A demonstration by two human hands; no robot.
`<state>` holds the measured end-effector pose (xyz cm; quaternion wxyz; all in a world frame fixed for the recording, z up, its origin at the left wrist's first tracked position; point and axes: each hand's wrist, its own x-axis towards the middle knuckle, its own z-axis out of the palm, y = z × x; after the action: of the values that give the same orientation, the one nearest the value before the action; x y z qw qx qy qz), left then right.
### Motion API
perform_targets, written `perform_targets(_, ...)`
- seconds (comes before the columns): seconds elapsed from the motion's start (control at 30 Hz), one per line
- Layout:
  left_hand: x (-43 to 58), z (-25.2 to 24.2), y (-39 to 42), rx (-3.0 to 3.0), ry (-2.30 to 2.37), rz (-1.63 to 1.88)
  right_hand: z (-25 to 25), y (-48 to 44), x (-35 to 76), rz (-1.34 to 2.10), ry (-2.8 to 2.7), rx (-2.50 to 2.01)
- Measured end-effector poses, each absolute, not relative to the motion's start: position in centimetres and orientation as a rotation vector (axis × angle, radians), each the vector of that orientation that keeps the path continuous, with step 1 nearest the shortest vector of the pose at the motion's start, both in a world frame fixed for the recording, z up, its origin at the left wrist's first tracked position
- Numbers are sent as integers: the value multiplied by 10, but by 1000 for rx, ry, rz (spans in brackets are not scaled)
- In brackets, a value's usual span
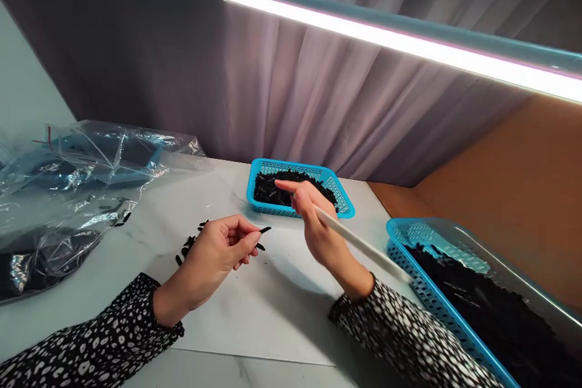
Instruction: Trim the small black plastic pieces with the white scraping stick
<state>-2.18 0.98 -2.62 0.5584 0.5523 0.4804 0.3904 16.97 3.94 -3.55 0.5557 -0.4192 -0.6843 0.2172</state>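
My left hand (217,253) hovers above the white table (273,309) with its fingers curled, pinching a small black piece (265,230) at the fingertips. Just to its left lies a little heap of black pieces (187,245). My right hand (313,221) is raised over the table and grips a thin white stick (364,245), the index finger stretched out toward a small blue basket (297,167) filled with black pieces. The stick runs back to the right across my sleeve.
A larger blue basket (427,294) full of black pieces sits at the right edge. Crumpled clear plastic bags (77,182) with dark contents cover the left side. A lit lamp bar (400,36) hangs above, a grey curtain behind, and a brown board to the right.
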Motion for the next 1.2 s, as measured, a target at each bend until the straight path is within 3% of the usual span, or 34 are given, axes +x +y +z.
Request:
perform_targets(0.2, -22, -25, 7, 1337, 1110, 944, -50, -15, 164, 642, -1567, -900)
perform_targets(1.2, -21, -15, 1, 1460, 1109, 987, -39, -22, 166, 549, -1713, -886)
